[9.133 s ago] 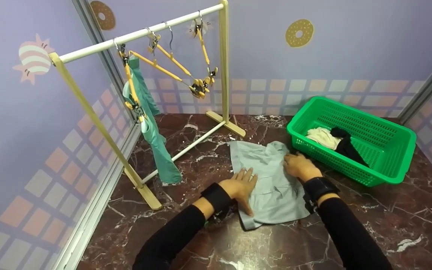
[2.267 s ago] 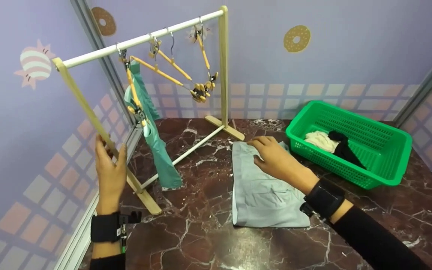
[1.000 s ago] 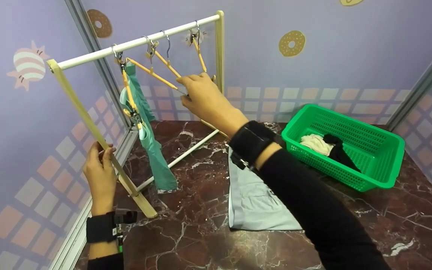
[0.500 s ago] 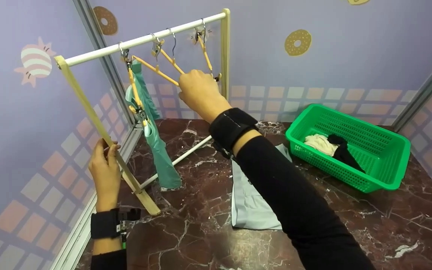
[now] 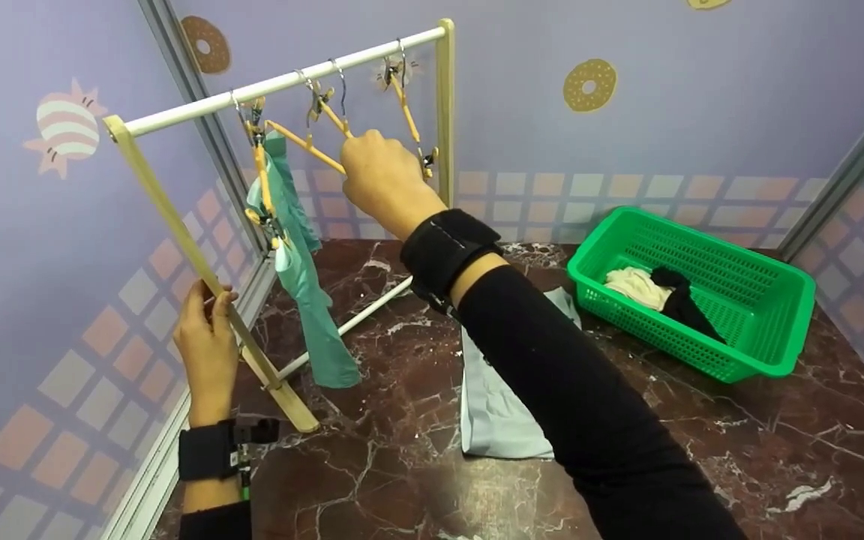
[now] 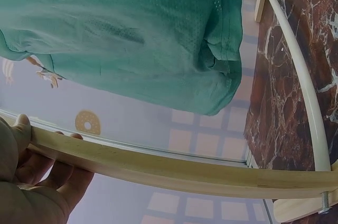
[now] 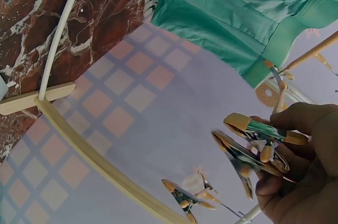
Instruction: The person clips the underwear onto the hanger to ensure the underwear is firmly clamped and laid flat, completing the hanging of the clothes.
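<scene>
My left hand (image 5: 207,352) holds the near wooden post (image 5: 166,214) of a small clothes rack, thumb and fingers around it, as the left wrist view also shows. My right hand (image 5: 387,180) is at the lower end of an orange clip hanger (image 5: 304,145) that hangs from the white rail. In the right wrist view its fingers hold a hanger clip (image 7: 238,123), with another clip close beside it. Teal shorts (image 5: 310,307) hang clipped to the nearest hanger. A light grey garment (image 5: 499,420) lies flat on the floor, partly hidden by my right arm.
A green basket (image 5: 766,352) stands at the right with a cream cloth (image 5: 638,287) and a black cloth (image 5: 691,309) inside. Further orange hangers (image 5: 406,112) hang along the rail. Patterned walls enclose the marbled floor (image 5: 357,487).
Both hands have left the grey garment. The left has gone to the rack's post, the right up to the hanger's clips. Over the last half second the hanger has shifted slightly.
</scene>
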Demonstrator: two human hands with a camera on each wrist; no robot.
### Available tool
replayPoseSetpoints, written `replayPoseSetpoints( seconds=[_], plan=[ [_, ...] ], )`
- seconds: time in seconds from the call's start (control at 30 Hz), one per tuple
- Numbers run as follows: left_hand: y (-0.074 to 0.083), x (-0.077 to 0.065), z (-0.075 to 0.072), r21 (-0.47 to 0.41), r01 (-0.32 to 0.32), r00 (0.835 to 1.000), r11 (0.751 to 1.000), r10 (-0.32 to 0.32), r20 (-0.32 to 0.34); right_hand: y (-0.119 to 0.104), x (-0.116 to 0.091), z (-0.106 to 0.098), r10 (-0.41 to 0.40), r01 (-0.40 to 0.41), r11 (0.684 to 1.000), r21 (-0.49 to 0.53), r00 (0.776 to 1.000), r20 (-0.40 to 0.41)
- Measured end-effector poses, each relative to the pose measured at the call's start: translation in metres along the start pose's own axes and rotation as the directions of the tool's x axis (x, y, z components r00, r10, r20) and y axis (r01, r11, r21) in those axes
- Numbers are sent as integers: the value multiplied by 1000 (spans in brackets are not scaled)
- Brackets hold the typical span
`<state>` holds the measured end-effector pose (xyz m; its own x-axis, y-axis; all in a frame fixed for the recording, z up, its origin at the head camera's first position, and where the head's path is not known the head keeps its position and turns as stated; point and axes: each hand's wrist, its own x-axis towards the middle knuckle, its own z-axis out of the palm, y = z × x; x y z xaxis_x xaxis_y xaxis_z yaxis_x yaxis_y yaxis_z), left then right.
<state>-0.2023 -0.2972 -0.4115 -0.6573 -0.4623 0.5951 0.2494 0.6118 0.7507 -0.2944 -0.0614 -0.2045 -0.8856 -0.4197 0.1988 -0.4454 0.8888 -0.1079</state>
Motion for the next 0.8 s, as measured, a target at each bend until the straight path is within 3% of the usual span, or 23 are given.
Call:
replayPoseSetpoints(
  seconds=[0.33,0.8],
  plan=[
    [0,-1,6,-7,-44,999,999,44,-2,-1,2,1,19,-18,1000,19,998,-60],
    [2,0,9,-15,-19,999,1000,19,27,13,0,-10,8,-1,999,47,987,-158]
  ],
)
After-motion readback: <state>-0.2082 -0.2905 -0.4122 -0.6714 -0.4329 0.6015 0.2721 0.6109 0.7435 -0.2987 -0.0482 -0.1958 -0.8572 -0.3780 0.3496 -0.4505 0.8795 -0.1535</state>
